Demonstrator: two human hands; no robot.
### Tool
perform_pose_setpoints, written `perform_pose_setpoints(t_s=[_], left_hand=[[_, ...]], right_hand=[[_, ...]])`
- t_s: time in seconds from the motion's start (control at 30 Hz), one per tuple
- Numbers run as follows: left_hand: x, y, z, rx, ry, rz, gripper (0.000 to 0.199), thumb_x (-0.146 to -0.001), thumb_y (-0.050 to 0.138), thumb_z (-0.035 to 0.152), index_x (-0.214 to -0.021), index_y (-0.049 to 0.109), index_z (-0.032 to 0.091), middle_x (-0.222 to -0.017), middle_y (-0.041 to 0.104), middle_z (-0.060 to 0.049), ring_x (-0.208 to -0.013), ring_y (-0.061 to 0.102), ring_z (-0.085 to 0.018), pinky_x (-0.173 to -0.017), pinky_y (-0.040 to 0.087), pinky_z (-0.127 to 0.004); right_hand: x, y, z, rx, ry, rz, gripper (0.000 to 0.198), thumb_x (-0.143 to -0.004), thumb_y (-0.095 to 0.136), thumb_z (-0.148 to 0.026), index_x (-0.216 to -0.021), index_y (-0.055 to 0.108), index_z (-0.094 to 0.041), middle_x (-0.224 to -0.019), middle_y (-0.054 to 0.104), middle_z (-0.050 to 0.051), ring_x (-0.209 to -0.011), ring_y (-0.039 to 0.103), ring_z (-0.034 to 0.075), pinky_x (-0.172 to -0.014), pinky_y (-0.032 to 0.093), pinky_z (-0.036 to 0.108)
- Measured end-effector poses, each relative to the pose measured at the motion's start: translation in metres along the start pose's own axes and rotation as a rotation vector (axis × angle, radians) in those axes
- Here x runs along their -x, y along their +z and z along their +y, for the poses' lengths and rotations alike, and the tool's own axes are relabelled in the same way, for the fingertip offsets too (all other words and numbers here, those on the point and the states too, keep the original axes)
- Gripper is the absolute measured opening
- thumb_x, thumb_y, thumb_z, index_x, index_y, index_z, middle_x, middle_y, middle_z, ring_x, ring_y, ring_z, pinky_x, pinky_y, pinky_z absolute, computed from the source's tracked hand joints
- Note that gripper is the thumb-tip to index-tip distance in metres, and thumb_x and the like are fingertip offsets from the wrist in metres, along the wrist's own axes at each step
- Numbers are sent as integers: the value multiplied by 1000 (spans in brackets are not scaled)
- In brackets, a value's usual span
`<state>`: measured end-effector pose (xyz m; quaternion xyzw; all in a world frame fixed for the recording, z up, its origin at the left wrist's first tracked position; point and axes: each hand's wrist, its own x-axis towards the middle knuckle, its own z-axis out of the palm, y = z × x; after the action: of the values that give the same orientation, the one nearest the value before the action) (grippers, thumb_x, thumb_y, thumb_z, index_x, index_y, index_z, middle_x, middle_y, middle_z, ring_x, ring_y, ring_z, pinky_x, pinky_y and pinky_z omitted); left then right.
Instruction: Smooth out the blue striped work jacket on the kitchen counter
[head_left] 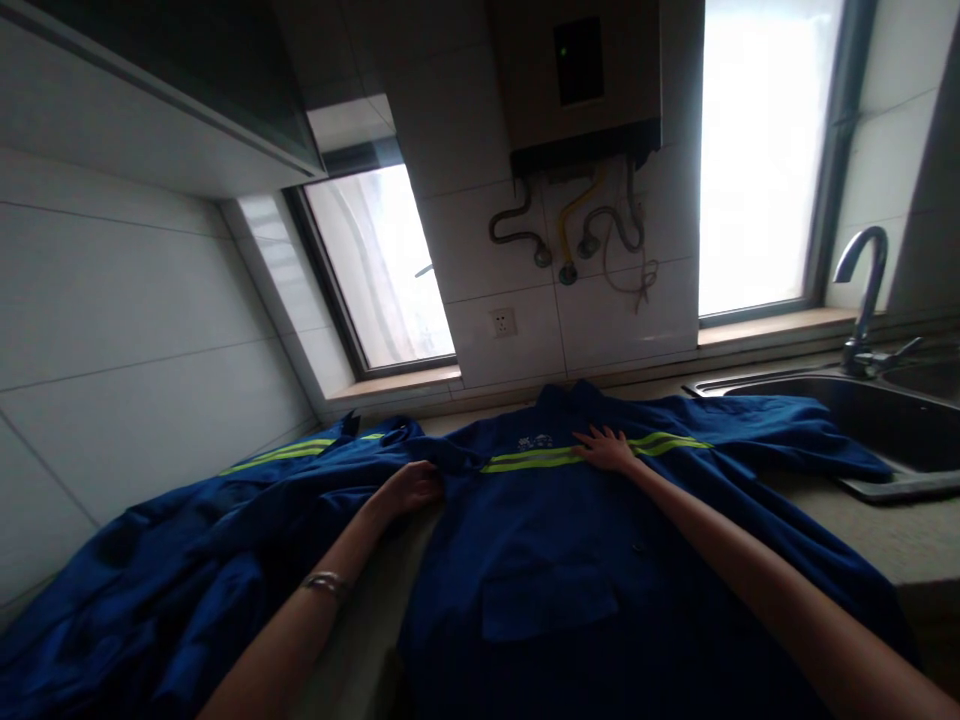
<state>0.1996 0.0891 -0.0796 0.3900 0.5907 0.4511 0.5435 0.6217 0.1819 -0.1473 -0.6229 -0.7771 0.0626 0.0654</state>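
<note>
Nearest the camera, 2 bare forearms reach out over a blue work jacket (540, 560) that lies spread across the desk (892, 540), collar away from the person and hem toward them. A chest pocket flap shows on the near part of the front panel. The left forearm carries a thin bracelet (324, 582) at the wrist.

Farther out, the left hand (411, 487) is curled at the edge of the jacket's front panel, where the sleeve side meets the body; the fingers look closed on a fold of cloth, though the dim light makes the grip hard to confirm. The right hand (604, 449) lies flat and spread, palm down, on the yellow-green reflective stripe (525, 461) across the chest, pressing it to the surface and holding nothing.

The left sleeve (292, 455), with its own stripe, trails off toward the tiled wall, bunched and creased. The right sleeve (795, 435) runs out to the rim of the sink (885, 485).

Judging from this, the step in hand is smoothing and squaring the garment: 1 hand pins the chest while the other works the edge. The next move would call for pulling that bunched left side flat, keeping the stripe pinned so the body does not slide.

Beyond stand a tap (862, 290), a wall socket (502, 322), a water heater (577, 80) with hoses, and 2 bright windows.
</note>
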Motion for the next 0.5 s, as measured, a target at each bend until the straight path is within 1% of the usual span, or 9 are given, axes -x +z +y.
perform_pose_setpoints(t_s=[0.07, 0.1, 0.17, 0.23, 0.27, 0.33, 0.43, 0.47, 0.5], left_hand=[[2, -40, 11, -9, -52, -54, 27, -81, 49, 32, -101, 55, 15, -80, 66, -10, -81, 66, -26, -80, 49, -41], [2, -61, 17, -46, -42, -18, 29, -82, 48, 34, -103, 54, 15, -82, 66, -10, -81, 66, -26, -79, 49, -41], [0, -95, 32, -158, -4, 110, 32, -83, 48, 36, -101, 54, 11, -81, 66, -10, -81, 65, -27, -78, 48, -38], [-2, -112, 47, -234, 36, 202, 32, -84, 49, 36, -95, 56, 7, -79, 66, -11, -81, 65, -26, -77, 48, -34], [-2, -113, 53, -255, 43, 207, 32, -84, 49, 37, -92, 57, 7, -79, 66, -11, -82, 64, -25, -77, 48, -33], [-3, -100, 61, -284, 35, 132, 36, -84, 47, 43, -90, 58, 9, -82, 67, -9, -86, 64, -25, -77, 48, -31], [-9, -57, 57, -355, -72, -22, 47, -78, 49, 56, -85, 59, 10, -81, 67, -10, -88, 63, -26, -74, 49, -31], [-13, -41, 53, -387, -105, -23, 50, -76, 50, 58, -80, 59, 9, -77, 67, -11, -86, 63, -27, -70, 49, -32], [-17, -24, 49, -435, -127, 12, 51, -74, 52, 59, -75, 59, 8, -72, 66, -13, -82, 63, -29, -66, 49, -33]], right_hand=[[-1, 2, 0, -3, -1, 10, 67, -82, 16, -70, -140, 22, -39, -149, 16, 3, -133, 12, 35, -101, 6, 56], [-1, 4, 1, -5, -2, 19, 67, -82, 16, -71, -140, 22, -39, -149, 16, 3, -133, 12, 36, -101, 6, 56], [-3, 7, 2, -12, -8, 39, 67, -81, 16, -71, -140, 24, -38, -149, 18, 4, -132, 13, 36, -100, 6, 56], [-6, 10, 4, -16, -11, 49, 67, -81, 17, -71, -139, 25, -39, -148, 20, 4, -132, 14, 36, -100, 7, 57], [-7, 12, 5, -19, -13, 54, 67, -81, 17, -72, -139, 26, -39, -148, 21, 4, -132, 14, 36, -100, 8, 57], [-8, 14, 7, -24, -23, 73, 67, -80, 18, -72, -138, 27, -40, -147, 22, 5, -132, 16, 37, -99, 9, 58], [-10, 17, 9, -35, -40, 100, 66, -80, 20, -72, -137, 28, -41, -147, 24, 4, -132, 17, 37, -99, 10, 60], [-10, 17, 9, -36, -42, 102, 66, -80, 20, -72, -137, 28, -41, -146, 25, 4, -132, 17, 37, -99, 10, 60], [-10, 17, 10, -36, -41, 101, 66, -80, 20, -72, -137, 29, -41, -146, 25, 4, -132, 17, 37, -99, 10, 60]])
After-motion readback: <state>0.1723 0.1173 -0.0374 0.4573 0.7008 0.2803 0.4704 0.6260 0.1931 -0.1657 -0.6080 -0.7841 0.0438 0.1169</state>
